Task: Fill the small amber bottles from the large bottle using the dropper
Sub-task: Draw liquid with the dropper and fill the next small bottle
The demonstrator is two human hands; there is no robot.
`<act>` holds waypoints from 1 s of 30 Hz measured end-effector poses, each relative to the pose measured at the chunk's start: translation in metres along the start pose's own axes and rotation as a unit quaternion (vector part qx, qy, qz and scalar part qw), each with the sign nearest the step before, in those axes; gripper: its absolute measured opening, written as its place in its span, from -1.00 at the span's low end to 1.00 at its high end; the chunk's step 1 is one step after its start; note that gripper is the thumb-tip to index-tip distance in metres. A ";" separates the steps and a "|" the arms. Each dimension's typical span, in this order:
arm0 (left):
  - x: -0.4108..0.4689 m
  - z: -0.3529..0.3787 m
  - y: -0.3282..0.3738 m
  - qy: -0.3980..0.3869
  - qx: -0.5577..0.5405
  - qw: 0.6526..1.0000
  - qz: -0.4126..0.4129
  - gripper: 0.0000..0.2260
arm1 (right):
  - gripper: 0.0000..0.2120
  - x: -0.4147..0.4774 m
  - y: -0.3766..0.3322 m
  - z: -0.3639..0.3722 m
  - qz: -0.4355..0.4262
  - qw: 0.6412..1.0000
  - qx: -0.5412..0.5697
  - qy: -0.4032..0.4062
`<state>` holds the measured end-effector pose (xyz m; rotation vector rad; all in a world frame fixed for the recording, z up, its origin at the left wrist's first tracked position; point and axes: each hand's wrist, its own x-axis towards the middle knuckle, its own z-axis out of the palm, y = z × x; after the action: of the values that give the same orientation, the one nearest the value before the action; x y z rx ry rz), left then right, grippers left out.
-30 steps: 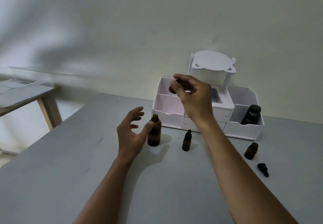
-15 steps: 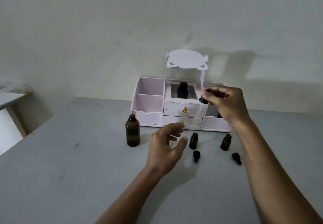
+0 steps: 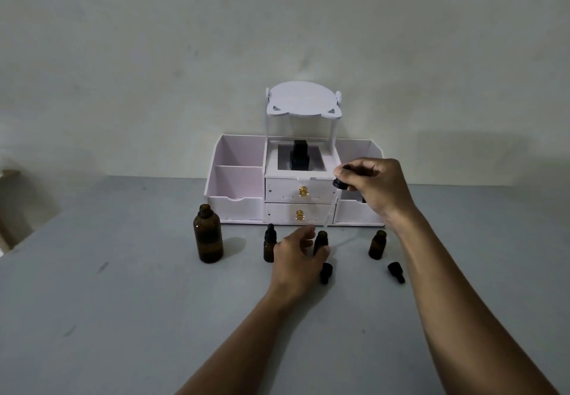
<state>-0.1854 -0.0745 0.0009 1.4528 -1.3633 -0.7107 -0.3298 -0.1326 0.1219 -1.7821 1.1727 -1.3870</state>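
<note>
The large amber bottle (image 3: 208,234) stands uncapped at the left of the grey table. My left hand (image 3: 297,255) holds the middle small amber bottle (image 3: 320,241), which is open. My right hand (image 3: 371,186) pinches the black bulb of the dropper (image 3: 334,200), its clear glass tube slanting down with the tip just above that bottle's mouth. A capped small bottle (image 3: 269,243) stands left of my left hand. Another open small bottle (image 3: 377,244) stands to the right. Two black dropper caps (image 3: 325,272) (image 3: 396,272) lie on the table.
A white and pink desk organiser (image 3: 236,189) with two gold-knobbed drawers stands against the wall behind the bottles; a dark bottle (image 3: 298,155) sits in its top middle compartment. A wooden table edge (image 3: 6,206) shows at the far left.
My view swung right and steadied. My left hand left the large bottle and closed on the middle small bottle. My right hand carried the dropper down over that bottle's mouth.
</note>
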 end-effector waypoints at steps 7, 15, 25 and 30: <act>0.000 0.002 0.000 -0.004 -0.006 1.000 -0.001 -0.59 | -0.96 0.001 0.005 0.003 0.009 1.000 -0.014 -0.010; 0.000 0.001 -0.001 -0.023 0.003 1.000 0.006 -0.66 | -0.92 0.003 0.011 0.007 0.012 0.999 -0.027 -0.024; 0.000 -0.001 -0.001 -0.033 0.003 0.999 0.008 -0.68 | -0.98 0.005 0.014 0.007 0.005 0.999 -0.042 -0.018; 0.000 0.000 -0.001 -0.032 0.001 0.999 0.008 -0.66 | -0.96 0.004 0.012 0.006 -0.003 0.999 -0.050 -0.019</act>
<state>-0.1847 -0.0747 0.0002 1.4284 -1.4235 -0.7513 -0.3268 -0.1418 0.1114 -1.8746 1.2371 -1.3121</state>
